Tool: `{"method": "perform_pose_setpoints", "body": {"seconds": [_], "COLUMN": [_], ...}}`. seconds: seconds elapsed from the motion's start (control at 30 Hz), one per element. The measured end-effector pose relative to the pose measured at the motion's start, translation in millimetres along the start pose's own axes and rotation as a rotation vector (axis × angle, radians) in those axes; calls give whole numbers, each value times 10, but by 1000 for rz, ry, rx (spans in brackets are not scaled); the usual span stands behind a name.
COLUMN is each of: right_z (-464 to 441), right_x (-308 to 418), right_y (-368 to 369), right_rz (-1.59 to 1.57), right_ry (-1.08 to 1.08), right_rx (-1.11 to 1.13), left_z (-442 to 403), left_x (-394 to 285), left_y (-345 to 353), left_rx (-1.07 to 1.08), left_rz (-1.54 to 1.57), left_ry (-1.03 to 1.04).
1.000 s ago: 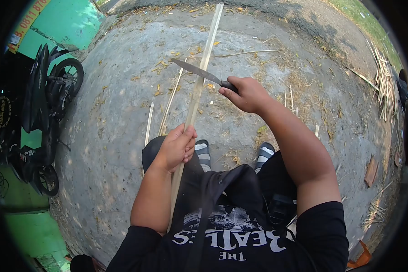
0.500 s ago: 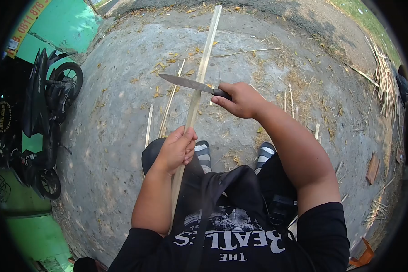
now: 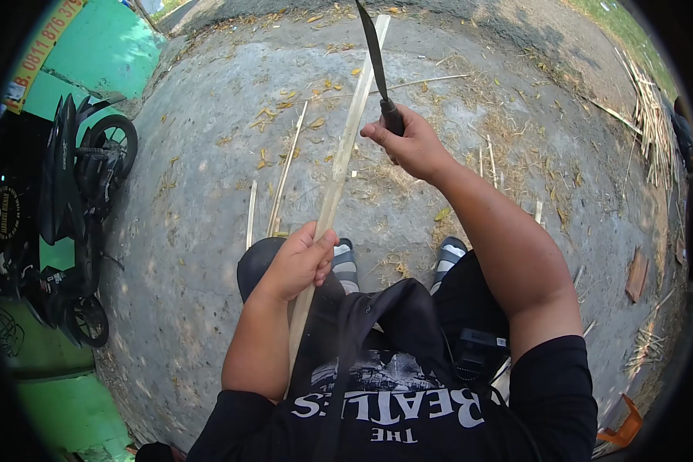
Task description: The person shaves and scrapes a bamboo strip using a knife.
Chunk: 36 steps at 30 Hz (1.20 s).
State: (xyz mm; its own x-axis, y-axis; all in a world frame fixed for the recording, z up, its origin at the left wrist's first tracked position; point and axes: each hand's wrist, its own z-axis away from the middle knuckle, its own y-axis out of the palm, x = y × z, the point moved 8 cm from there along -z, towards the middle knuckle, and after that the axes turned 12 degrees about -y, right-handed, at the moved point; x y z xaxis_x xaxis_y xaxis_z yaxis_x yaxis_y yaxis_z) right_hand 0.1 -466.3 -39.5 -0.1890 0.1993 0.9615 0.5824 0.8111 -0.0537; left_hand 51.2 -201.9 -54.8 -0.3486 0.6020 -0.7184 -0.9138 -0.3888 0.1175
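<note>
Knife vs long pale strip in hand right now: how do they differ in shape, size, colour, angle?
- Shape: knife has a curved, narrowing blade; strip is straight.
- Size: strip looks much longer than knife.
- Colour: knife is dark, blade and handle; strip is pale.
- Angle: knife's far end leans left, strip's leans right.
Shared: both slender, handheld: knife in right hand, strip in left hand.

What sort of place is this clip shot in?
Probably an outdoor yard beside a building: rough paved ground with fallen leaves, a parked motorcycle and a green wall.
</note>
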Motion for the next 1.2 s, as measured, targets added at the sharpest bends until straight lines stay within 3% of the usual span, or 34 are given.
{"method": "perform_pose_setpoints", "body": {"seconds": [0.23, 0.33, 0.4, 0.5, 0.53, 0.63, 0.73, 0.83, 1.2], "right_z": [7, 49, 82, 159, 141, 146, 245, 293, 295], "right_x": [87, 170, 220, 323, 368, 440, 407, 458, 247], "right_y": [23, 83, 201, 304, 273, 139, 189, 392, 592], "right_rz": [-222, -257, -248, -126, 46, 574, 711, 698, 982], "right_ry": [69, 98, 87, 69, -74, -92, -41, -175, -2], "right_rx": [-50, 34, 108, 188, 172, 364, 613, 615, 625], "left_z": [-6, 30, 37, -36, -57, -121, -107, -139, -132], "left_x": [60, -92, -184, -238, -233, -191, -216, -170, -187], "left_y": [109, 159, 217, 217, 229, 114, -47, -101, -128], "left_rx": [67, -30, 32, 155, 205, 74, 25, 27, -54], "left_rz": [-181, -52, 81, 204, 233, 209, 237, 229, 187], "left_ry": [49, 100, 18, -77, -101, -99, -67, -68, -61]}}
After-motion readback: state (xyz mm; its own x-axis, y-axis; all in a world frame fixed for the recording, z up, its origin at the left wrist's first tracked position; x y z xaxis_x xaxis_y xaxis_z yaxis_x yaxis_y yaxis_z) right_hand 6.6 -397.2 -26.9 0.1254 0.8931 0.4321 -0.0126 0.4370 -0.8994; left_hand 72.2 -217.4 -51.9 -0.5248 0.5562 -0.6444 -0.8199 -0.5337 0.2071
